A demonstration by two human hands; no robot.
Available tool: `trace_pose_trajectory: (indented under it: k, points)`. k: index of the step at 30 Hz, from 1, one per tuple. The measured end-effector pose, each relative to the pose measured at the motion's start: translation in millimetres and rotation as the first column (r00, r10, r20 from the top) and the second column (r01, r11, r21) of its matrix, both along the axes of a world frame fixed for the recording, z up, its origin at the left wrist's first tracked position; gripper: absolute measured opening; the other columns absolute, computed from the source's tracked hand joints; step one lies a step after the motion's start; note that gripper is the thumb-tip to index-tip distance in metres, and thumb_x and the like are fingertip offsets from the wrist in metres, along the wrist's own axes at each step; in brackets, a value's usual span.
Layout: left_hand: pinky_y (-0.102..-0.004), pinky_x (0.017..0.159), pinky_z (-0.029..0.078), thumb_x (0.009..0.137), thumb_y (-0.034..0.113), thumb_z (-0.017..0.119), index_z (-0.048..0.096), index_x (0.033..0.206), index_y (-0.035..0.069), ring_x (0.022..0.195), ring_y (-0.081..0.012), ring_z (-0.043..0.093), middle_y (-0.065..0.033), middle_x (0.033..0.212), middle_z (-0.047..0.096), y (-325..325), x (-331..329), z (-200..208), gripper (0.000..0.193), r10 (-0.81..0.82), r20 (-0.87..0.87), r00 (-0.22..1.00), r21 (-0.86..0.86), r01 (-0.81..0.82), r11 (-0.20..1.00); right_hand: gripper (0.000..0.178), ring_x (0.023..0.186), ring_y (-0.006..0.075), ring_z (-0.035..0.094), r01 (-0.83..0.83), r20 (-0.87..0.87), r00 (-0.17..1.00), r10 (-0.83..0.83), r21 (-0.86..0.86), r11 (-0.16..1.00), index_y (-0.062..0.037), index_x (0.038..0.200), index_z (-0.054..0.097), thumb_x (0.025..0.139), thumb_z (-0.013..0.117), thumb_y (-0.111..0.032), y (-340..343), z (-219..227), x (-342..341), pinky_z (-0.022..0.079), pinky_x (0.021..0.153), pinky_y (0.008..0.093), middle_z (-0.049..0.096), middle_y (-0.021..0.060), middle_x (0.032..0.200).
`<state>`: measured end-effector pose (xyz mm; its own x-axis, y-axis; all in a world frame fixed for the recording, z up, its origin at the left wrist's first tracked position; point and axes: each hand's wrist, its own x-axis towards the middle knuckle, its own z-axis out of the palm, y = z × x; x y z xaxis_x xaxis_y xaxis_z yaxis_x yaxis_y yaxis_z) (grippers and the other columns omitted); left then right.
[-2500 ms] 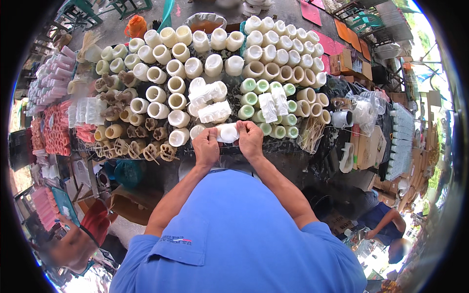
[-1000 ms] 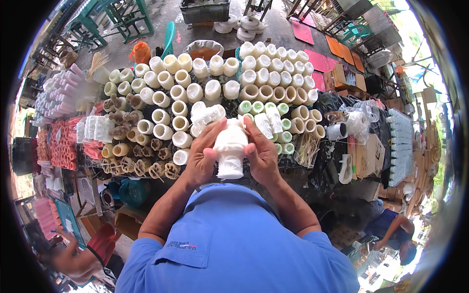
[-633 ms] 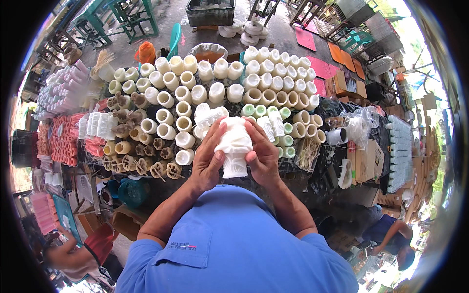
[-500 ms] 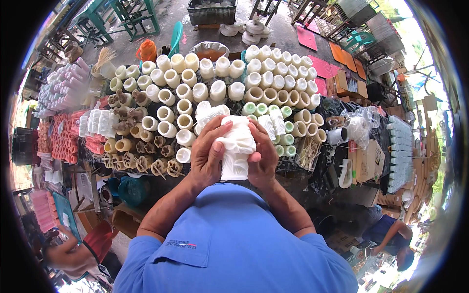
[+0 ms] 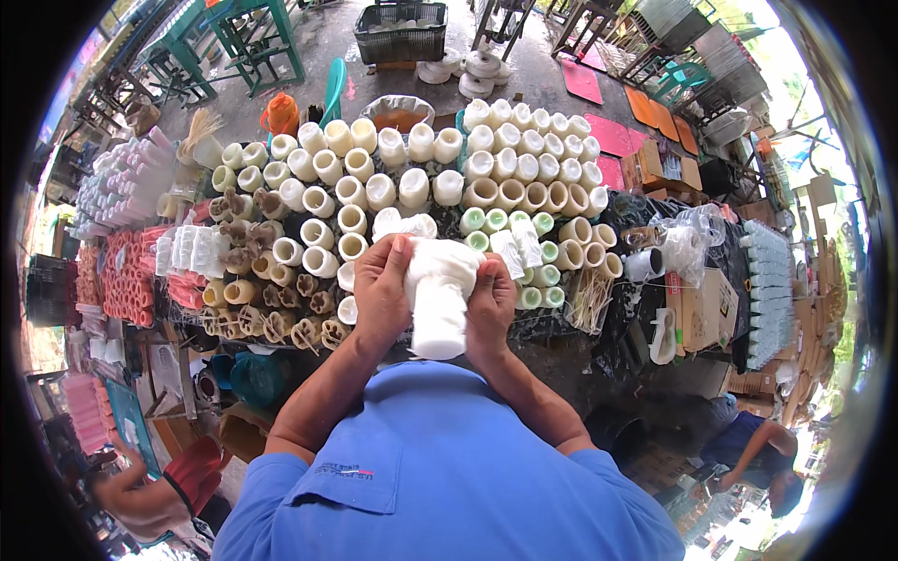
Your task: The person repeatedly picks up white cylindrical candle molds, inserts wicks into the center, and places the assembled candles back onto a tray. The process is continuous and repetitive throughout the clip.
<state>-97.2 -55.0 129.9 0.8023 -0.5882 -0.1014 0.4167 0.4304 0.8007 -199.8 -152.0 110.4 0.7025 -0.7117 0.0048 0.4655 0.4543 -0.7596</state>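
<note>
Fisheye on head is looking down from close above the blue shirt point(image 5: 440, 458), facing pale cylinders point(image 5: 412, 188) beyond.

White cylinder point(image 5: 439, 313) in left hand point(image 5: 383, 292) and right hand point(image 5: 490, 307)

dark table point(image 5: 449, 222) bears cream cylinders point(image 5: 412, 190), green cups point(image 5: 546, 275), perhaps hollow brown pieces point(image 5: 320, 302)

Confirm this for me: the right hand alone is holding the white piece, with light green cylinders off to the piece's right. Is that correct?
Not quite: the right hand isn't alone. The head view shows the left hand gripping the white piece too, from its other side. The light green cylinders are to its right, as you say.
</note>
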Motion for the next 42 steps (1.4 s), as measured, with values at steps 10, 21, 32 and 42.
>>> trace_pose_trajectory:
  k: [10,21,32,42]
  points:
    - [-0.0365,0.101,0.055,0.112,0.028,0.060,0.063,0.135,-0.001,0.112,-0.0188,0.069,-0.0115,0.125,0.071,2.7,10.0,-34.6,0.037,-0.362,-0.158,0.919,-0.262,0.315,0.912,0.036,0.077,0.0060,0.059,0.120,-0.183,0.971,-0.157,-0.199,0.973,-0.0008,0.100,0.067,0.115,0.056,-0.031,-24.1,-20.7,1.1,0.051,0.070,0.0250,0.070,0.0012,0.089]
    - [-0.0336,0.107,0.055,0.112,0.013,0.060,0.053,0.152,-0.002,0.126,-0.0169,0.066,-0.0131,0.141,0.066,7.1,-18.6,5.6,0.043,-0.171,-0.102,0.980,-0.146,0.155,0.977,0.071,0.143,0.0240,0.052,-0.166,0.131,0.976,0.177,-0.090,0.982,0.0001,0.162,0.041,0.104,0.075,-0.023,-10.5,-11.4,-17.9,0.042,0.120,0.0415,0.055,0.0153,0.154]
    - [-0.0256,0.076,0.058,0.116,0.034,0.052,0.067,0.118,0.001,0.084,-0.0078,0.068,-0.0044,0.099,0.073,-17.0,-2.7,20.7,0.036,-0.046,-0.042,0.998,-0.038,0.045,0.998,0.050,0.106,0.0121,0.067,0.160,-0.101,0.962,-0.252,-0.540,0.826,0.0065,0.140,0.059,0.114,0.056,-0.036,-7.5,9.7,-4.1,0.055,0.093,0.0293,0.073,0.0101,0.119]
    - [-0.0293,0.079,0.059,0.117,0.039,0.049,0.067,0.118,0.000,0.086,-0.0120,0.070,-0.0065,0.099,0.073,-14.1,1.7,-7.3,0.043,-0.130,-0.061,0.990,-0.098,0.123,0.987,0.048,0.101,0.0173,0.075,-0.128,-0.020,0.992,0.127,-0.024,0.992,0.0033,0.133,0.060,0.113,0.053,-0.040,-16.4,-0.5,-10.8,0.063,0.087,0.0326,0.075,0.0119,0.116]
